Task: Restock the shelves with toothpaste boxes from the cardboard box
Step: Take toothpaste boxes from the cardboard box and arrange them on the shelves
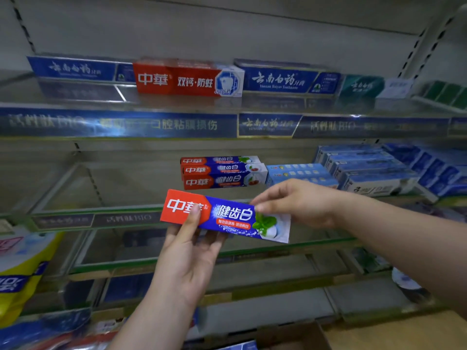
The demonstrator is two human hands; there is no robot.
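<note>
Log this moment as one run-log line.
left hand: grips toothpaste box | right hand: pinches its right end | state: not yet on shelf

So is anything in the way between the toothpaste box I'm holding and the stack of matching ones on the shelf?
Nothing visible. The toothpaste box faces bare shelf in front of the stack; only the shelf's low front rail lies between.

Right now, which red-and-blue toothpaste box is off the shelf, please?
The box held by left hand and right hand; three others lie stacked on the shelf.
</note>
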